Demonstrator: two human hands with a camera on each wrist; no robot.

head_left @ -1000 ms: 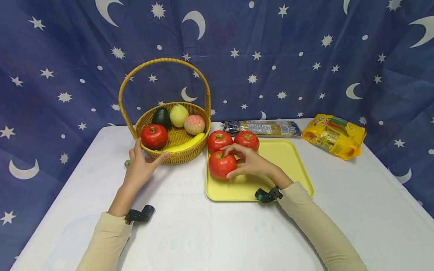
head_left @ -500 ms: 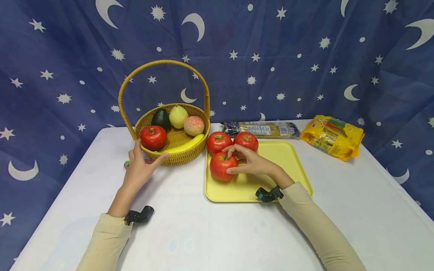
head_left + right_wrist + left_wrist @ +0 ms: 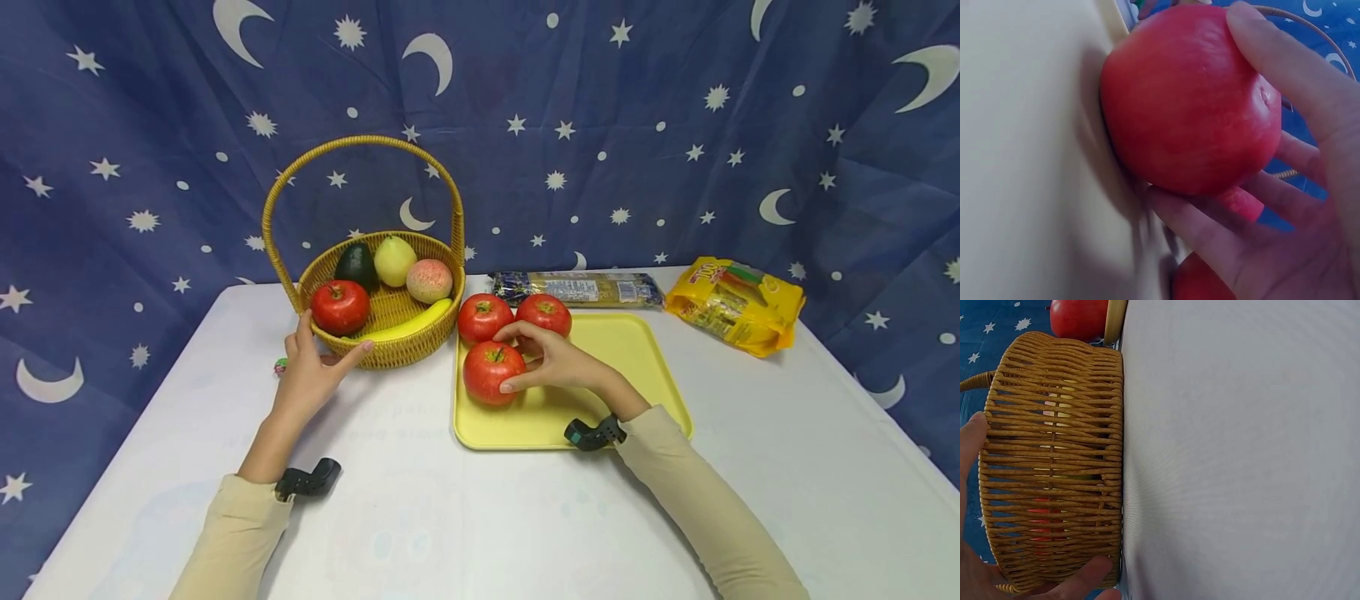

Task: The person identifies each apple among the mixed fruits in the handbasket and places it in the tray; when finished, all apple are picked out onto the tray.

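Note:
A red apple point(image 3: 492, 373) sits on the yellow tray point(image 3: 607, 408), toward its left side. My right hand point(image 3: 558, 360) grips this apple from the right, with its thumb and fingers bent round it; the right wrist view shows the thumb on the apple point(image 3: 1185, 100) and other fingertips against its side. Two more red apples point(image 3: 484, 317) stand just behind it at the tray's back left. My left hand point(image 3: 307, 371) rests spread against the front left of the wicker basket point(image 3: 397, 353). Inside the basket are a red apple point(image 3: 341, 307), an avocado, a pear, a peach and a banana point(image 3: 412, 323).
Behind the tray lies a long clear-and-blue packet point(image 3: 577, 288). An opened yellow bag point(image 3: 738, 304) lies to its right. The basket's tall arched handle point(image 3: 363, 140) rises over the fruit. A starry dark blue curtain point(image 3: 510, 200) hangs at the table's back edge.
The gripped apple has tipped slightly so that its stem faces more upward, and my right index finger has shifted on its top. My left hand stays at the basket.

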